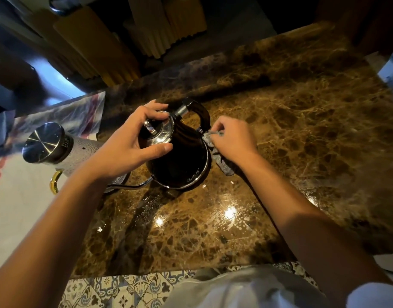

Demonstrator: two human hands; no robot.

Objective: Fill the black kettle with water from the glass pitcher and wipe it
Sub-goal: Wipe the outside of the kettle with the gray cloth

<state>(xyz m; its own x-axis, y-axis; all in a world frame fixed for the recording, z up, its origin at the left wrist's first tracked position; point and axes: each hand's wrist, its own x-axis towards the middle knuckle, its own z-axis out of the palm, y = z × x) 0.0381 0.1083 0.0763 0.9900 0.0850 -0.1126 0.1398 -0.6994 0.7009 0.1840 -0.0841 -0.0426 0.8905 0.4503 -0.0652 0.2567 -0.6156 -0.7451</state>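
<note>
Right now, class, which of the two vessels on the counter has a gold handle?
The pitcher, left of the black kettle. The kettle's handle is black.

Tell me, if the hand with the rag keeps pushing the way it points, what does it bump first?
Probably the black kettle. The right hand points its grey cloth at the kettle's side, just below the handle.
</note>
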